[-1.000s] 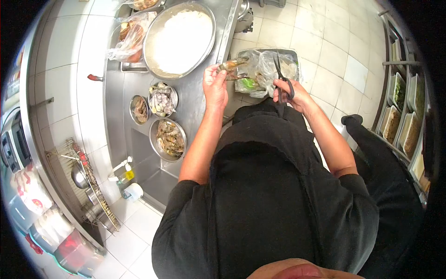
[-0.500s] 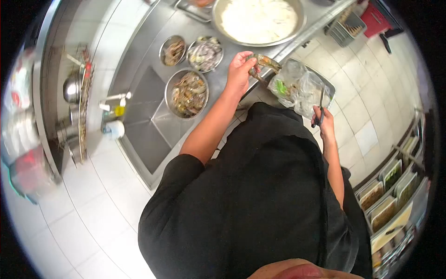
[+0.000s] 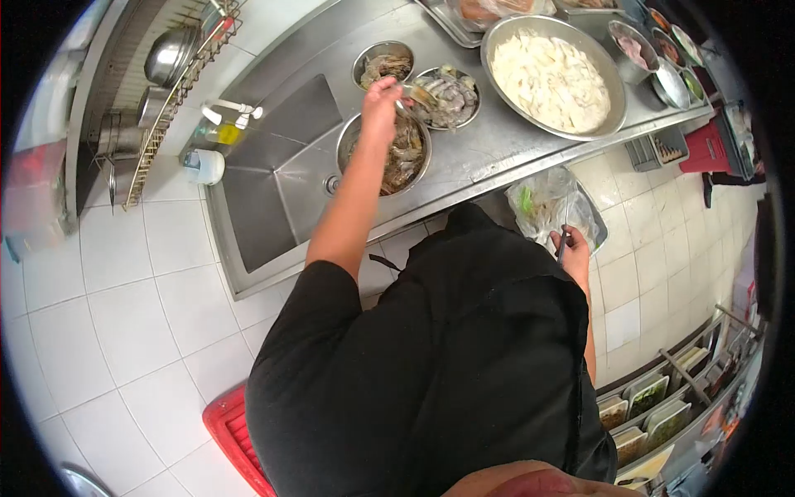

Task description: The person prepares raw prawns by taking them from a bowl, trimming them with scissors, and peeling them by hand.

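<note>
My left hand (image 3: 381,101) is closed on a prawn (image 3: 421,95), over the gap between the steel bowls. Below it, a larger bowl (image 3: 425,166) contains brown unpeeled prawns, partly hidden by my forearm. Brownish pieces, perhaps prawn parts, lie in a small bowl (image 3: 383,48) just beyond the hand. Greyish prawns fill another bowl (image 3: 474,112) to its right. Lower right, my right hand (image 3: 573,247) grips dark-handled scissors (image 3: 566,225), pointing away from me. Under the blades sits a bin lined with a clear plastic bag (image 3: 542,192), with scraps and something green inside.
A wide steel basin (image 3: 614,116) of white pieces stands on the counter, with trays and small bowls farther back. The sink (image 3: 269,195) is left. Behind me on the floor is a red plastic item (image 3: 228,422). Food containers (image 3: 654,406) stand lower right.
My left hand has moved left with the prawn, from near the bin to above the bowls. The scissors stay in my right hand near the bin. The view has shifted.
</note>
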A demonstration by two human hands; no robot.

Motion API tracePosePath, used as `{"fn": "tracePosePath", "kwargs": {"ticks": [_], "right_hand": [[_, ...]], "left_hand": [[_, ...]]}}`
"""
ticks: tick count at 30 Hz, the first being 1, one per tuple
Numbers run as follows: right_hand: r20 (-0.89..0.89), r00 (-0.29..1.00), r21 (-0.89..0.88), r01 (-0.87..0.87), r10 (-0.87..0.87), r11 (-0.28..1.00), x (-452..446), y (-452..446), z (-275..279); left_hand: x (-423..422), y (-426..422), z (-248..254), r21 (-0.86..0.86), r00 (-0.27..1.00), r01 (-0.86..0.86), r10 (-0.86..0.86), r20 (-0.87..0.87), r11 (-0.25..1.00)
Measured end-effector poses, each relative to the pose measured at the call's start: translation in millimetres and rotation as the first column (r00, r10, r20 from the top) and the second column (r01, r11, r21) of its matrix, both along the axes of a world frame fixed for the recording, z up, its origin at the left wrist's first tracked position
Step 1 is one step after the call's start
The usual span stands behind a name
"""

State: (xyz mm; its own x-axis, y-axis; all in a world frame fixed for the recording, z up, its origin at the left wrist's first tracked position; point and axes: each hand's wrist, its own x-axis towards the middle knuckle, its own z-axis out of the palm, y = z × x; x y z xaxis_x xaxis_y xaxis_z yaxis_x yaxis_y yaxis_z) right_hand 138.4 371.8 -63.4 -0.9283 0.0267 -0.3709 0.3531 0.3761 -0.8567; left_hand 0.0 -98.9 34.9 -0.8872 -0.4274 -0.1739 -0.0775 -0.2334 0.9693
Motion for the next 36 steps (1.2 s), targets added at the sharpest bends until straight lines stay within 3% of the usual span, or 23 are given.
{"fn": "tracePosePath", "kwargs": {"ticks": [5, 9, 14, 18, 19, 21, 23, 25, 28, 29, 30, 33, 36], "right_hand": [[-0.051, 0.997, 0.066, -0.048, 0.052, 0.997, -3, -23, -1], [-0.023, 0.994, 0.120, -0.100, 0.104, 0.988, -6, -43, 5], [0.023, 0.998, 0.119, -0.055, 0.053, 0.991, -4, -61, -3], [0.098, 0.995, 0.088, -0.022, 0.014, 0.996, 1, -81, 12], [0.064, 0.998, 0.083, -0.025, 0.019, 0.996, 2, -84, 13], [0.002, 0.999, 0.073, -0.032, 0.032, 0.997, 6, -89, 11], [-0.023, 1.000, 0.072, -0.009, 0.011, 0.997, 5, -102, 26], [-0.054, 0.998, 0.058, -0.008, 0.011, 0.998, -4, -114, 41], [-0.095, 0.993, -0.118, 0.052, -0.064, 0.992, -14, -120, 37], [-0.094, 0.995, 0.026, -0.042, 0.044, 0.999, -20, -117, 40], [-0.125, 0.990, 0.061, -0.063, 0.071, 0.996, -24, -119, 38], [-0.185, 0.969, 0.196, -0.129, 0.166, 0.972, -39, -131, 38], [-0.205, 0.927, 0.417, -0.209, 0.315, 0.884, -57, -141, 51]], "left_hand": [[-42, -76, -4, -0.085, 0.988, -0.134, 0.139, 0.059, 0.987], [-73, -110, -16, -0.190, 0.989, -0.095, 0.114, 0.095, 0.977], [-129, -146, -70, -0.327, 0.993, -0.083, 0.107, 0.055, 0.941], [-132, -154, -76, -0.494, 0.987, -0.107, 0.151, 0.050, 0.863], [-133, -163, -85, -0.498, 0.998, -0.056, 0.064, -0.002, 0.865], [-122, -166, -79, -0.652, 0.998, -0.058, 0.064, -0.014, 0.756], [-87, -156, -44, -0.824, 0.998, -0.059, 0.015, -0.062, 0.564], [-54, -147, -24, -0.879, 0.992, 0.016, -0.119, -0.046, 0.476], [11, -146, -23, -0.807, 0.924, 0.285, -0.373, 0.087, 0.517], [34, -146, -23, -0.757, 0.890, 0.406, -0.410, 0.200, 0.512], [56, -146, -22, -0.692, 0.841, 0.518, -0.446, 0.306, 0.503], [105, -146, -19, -0.715, 0.713, 0.638, -0.569, 0.409, 0.285], [129, -144, -27, -0.727, 0.680, 0.654, -0.583, 0.444, 0.209]]}}
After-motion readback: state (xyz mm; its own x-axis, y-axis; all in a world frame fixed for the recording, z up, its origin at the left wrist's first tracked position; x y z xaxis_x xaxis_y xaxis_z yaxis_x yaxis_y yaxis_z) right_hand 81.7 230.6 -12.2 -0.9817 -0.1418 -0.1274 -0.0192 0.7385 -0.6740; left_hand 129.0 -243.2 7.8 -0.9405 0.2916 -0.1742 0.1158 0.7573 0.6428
